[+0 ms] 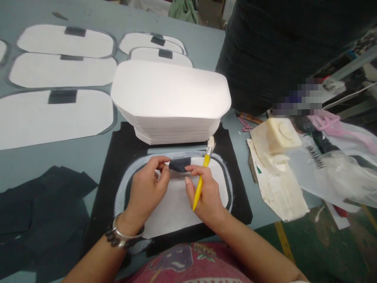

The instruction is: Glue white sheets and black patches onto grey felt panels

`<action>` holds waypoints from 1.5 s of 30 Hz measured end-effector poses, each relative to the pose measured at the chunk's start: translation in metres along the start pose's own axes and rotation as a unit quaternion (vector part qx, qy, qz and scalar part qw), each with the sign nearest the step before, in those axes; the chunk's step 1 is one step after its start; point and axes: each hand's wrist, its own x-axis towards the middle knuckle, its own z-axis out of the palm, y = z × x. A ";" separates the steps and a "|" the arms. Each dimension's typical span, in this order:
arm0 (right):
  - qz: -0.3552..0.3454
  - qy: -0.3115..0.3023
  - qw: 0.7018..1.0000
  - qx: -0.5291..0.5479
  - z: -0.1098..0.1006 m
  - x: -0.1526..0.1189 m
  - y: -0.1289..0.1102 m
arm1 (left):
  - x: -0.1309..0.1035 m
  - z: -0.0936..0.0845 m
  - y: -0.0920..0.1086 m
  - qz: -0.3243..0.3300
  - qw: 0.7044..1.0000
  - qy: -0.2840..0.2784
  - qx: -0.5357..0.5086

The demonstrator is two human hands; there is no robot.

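Observation:
My left hand [151,186] pinches the left end of a small dark fabric strip [180,164] at the top edge of a white rounded panel [173,208]. At the strip's right end are the fingertips of my right hand [206,192], which also grips a yellow-handled brush [199,188], bristles pointing away from me. The panel lies on a black sheet [101,196] with a whitish smeared band [119,196] around the panel. Just beyond stands a tall stack of white rounded panels [173,90].
Several white panels with dark strips [59,118] lie at the left and back. Dark fabric pieces [44,208] are at near left. A big black roll [265,51] rises at back right. Right of the sheet are a cream plastic container [279,135] and clear plastic bags [341,173].

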 end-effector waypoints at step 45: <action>0.000 -0.125 0.966 -0.226 0.009 0.005 0.041 | -0.020 -0.036 -0.046 -0.061 0.983 -0.134 0.106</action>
